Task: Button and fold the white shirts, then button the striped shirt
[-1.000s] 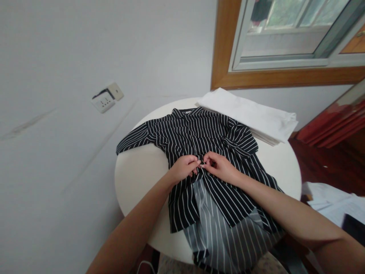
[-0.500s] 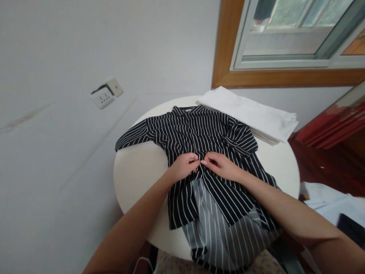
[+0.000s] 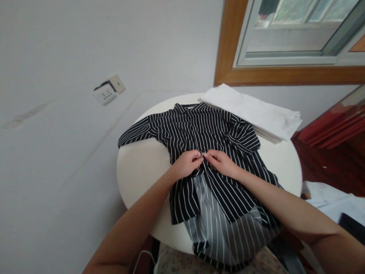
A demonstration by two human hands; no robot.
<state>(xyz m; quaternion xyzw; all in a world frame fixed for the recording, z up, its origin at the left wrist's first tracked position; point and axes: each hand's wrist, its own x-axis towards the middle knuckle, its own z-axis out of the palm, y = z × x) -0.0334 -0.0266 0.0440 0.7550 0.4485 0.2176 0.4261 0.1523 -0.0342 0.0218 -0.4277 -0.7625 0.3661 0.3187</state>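
Observation:
A black shirt with thin white stripes (image 3: 199, 131) lies face up on a round white table (image 3: 139, 171), collar toward the wall, its lower front spread open so the grey inside shows. My left hand (image 3: 186, 164) and my right hand (image 3: 221, 161) meet at the shirt's front opening, about mid-chest. Both pinch the fabric edges there with fingertips pressed together. Whatever small part lies between the fingertips is too small to make out. The shirt's hem hangs over the table's near edge.
A folded stack of white cloth (image 3: 256, 114) lies at the table's far right. A wall socket (image 3: 107, 91) sits on the white wall to the left. A wood-framed window (image 3: 285, 42) is above right. Red-brown floor and white papers (image 3: 330, 199) lie to the right.
Both hands stay pinched at the same spot on the shirt's front, fingertips shifting slightly closer together. The view has drifted a little; the shirt has not moved.

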